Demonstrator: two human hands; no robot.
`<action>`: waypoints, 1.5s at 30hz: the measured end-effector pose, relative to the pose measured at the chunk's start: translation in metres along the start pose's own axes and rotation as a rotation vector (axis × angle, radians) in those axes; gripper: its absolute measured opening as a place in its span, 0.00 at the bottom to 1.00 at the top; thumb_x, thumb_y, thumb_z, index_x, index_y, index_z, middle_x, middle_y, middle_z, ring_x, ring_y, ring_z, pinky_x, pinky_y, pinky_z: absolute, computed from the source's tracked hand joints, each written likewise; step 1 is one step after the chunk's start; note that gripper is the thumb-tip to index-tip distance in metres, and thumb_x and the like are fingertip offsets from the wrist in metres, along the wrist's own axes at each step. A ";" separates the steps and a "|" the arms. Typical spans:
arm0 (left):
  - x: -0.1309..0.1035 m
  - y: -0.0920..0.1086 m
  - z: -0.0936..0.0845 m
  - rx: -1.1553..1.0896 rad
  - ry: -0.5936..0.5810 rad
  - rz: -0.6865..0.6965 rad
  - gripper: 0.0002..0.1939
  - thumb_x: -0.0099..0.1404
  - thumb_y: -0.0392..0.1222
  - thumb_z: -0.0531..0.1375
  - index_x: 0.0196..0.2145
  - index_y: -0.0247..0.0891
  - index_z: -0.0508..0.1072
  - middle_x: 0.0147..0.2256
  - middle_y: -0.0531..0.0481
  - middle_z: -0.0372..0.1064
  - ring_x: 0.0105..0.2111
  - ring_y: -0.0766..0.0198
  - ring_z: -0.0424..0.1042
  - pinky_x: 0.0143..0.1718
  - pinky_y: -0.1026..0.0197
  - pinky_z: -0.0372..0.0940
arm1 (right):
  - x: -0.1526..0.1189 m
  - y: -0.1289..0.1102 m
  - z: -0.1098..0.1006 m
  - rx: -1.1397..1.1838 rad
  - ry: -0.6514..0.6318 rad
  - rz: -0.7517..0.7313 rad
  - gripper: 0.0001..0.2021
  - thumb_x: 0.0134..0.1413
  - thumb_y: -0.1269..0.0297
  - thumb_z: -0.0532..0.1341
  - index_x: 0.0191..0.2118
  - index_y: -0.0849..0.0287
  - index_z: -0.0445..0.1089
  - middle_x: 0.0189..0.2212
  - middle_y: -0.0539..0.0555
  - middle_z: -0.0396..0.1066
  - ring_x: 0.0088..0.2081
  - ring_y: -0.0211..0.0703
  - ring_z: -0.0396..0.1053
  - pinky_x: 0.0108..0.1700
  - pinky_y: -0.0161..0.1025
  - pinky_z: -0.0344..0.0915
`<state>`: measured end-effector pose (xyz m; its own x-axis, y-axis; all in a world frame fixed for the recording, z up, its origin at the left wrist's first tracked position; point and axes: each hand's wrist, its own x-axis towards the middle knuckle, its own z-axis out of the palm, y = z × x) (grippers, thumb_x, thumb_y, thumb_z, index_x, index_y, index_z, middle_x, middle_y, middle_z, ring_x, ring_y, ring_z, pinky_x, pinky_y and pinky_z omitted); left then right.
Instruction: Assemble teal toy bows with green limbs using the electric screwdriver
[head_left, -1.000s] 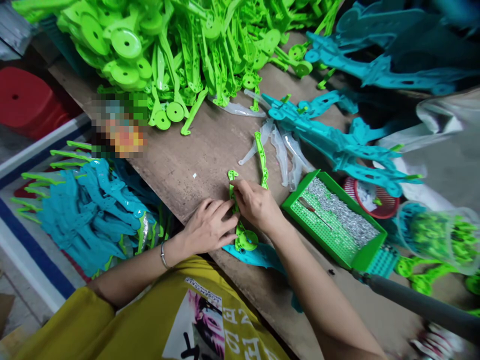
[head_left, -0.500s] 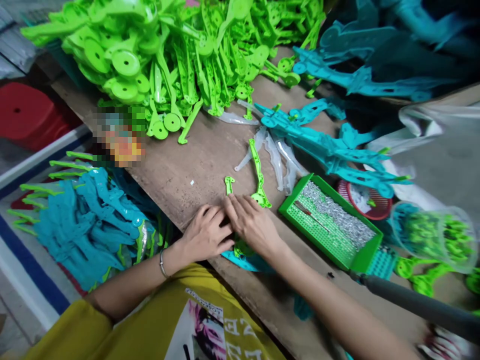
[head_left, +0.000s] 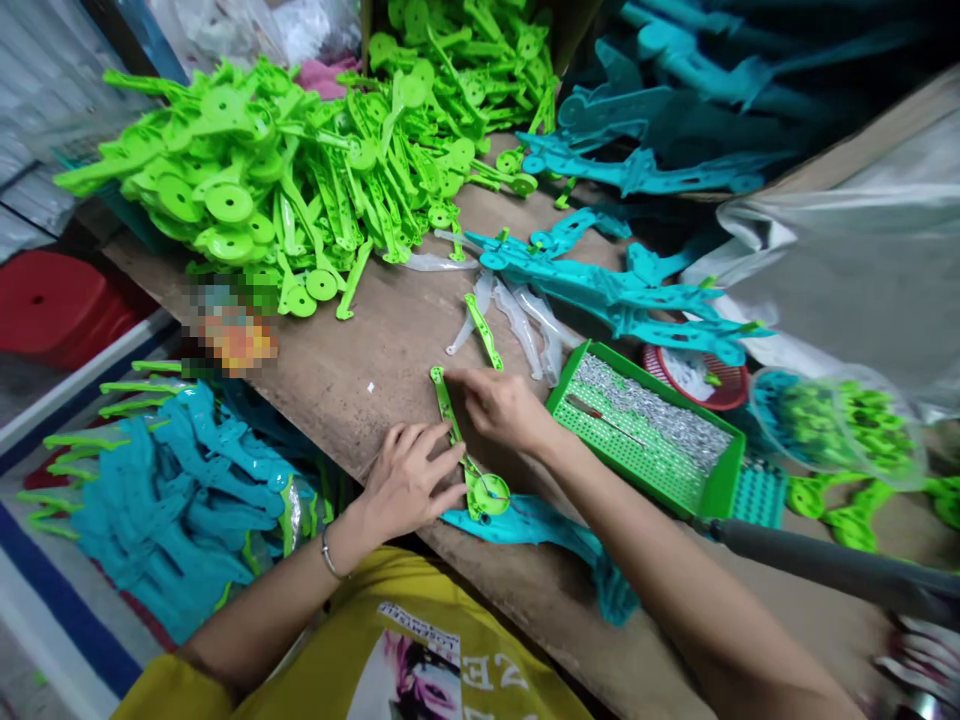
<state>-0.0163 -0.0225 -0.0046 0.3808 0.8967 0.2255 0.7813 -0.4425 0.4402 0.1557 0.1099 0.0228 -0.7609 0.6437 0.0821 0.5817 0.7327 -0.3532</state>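
Observation:
A lime-green plastic arm with a round disc end (head_left: 489, 495) lies over a long blue plastic part (head_left: 532, 525) at the table's near edge. Against the arm's left side rests my left hand (head_left: 412, 470), its bent fingers and thumb touching the arm and steadying it. My right hand (head_left: 504, 408) is closed with curled fingers beside the arm's narrow far end; whatever its fingertips hold is hidden. Just beyond it lies another green arm (head_left: 484, 330), partly covered by that hand. Several translucent whitish strips (head_left: 521, 325) are spread behind.
A green perforated tray (head_left: 637, 435) holds many small metal pieces and a screwdriver (head_left: 600, 418). Green parts (head_left: 300, 190) are heaped at the back left; blue parts (head_left: 600, 285) lie at the back right. Below left is a stack of blue assemblies (head_left: 172, 480). Small-part tubs (head_left: 840, 420) stand right.
My right hand has shifted off the disc end to the arm's far end, uncovering the disc and more of the blue part. My left hand stays by the arm. The view has shifted.

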 end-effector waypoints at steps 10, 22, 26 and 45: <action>0.000 0.000 -0.004 -0.036 -0.007 -0.008 0.22 0.68 0.52 0.59 0.55 0.41 0.72 0.60 0.40 0.65 0.54 0.50 0.65 0.53 0.44 0.61 | 0.043 0.042 0.002 -0.312 0.031 -0.041 0.19 0.67 0.70 0.49 0.57 0.57 0.68 0.44 0.59 0.76 0.48 0.52 0.65 0.49 0.50 0.61; 0.007 0.000 -0.014 -0.704 0.179 -0.311 0.17 0.72 0.46 0.54 0.55 0.39 0.71 0.51 0.40 0.74 0.49 0.56 0.73 0.51 0.49 0.67 | -0.010 -0.007 -0.037 0.368 0.890 0.223 0.04 0.59 0.62 0.62 0.39 0.53 0.68 0.36 0.56 0.77 0.40 0.47 0.77 0.41 0.48 0.75; 0.017 0.006 -0.025 -1.355 0.269 -0.640 0.22 0.69 0.57 0.56 0.51 0.38 0.69 0.41 0.44 0.77 0.36 0.63 0.76 0.37 0.60 0.71 | -0.058 -0.053 -0.019 0.233 0.709 -0.221 0.08 0.57 0.72 0.63 0.41 0.53 0.73 0.39 0.55 0.80 0.38 0.44 0.78 0.36 0.41 0.77; 0.021 0.006 -0.044 -1.043 0.110 -0.640 0.17 0.61 0.47 0.66 0.44 0.37 0.70 0.33 0.52 0.71 0.32 0.65 0.74 0.35 0.62 0.72 | -0.092 -0.066 -0.026 0.868 0.580 0.469 0.20 0.56 0.61 0.65 0.54 0.54 0.66 0.50 0.57 0.74 0.42 0.41 0.77 0.45 0.43 0.76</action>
<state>-0.0254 -0.0071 0.0406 -0.0090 0.9715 -0.2369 0.0236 0.2370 0.9712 0.1949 0.0078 0.0633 -0.1425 0.9836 0.1104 0.2074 0.1387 -0.9684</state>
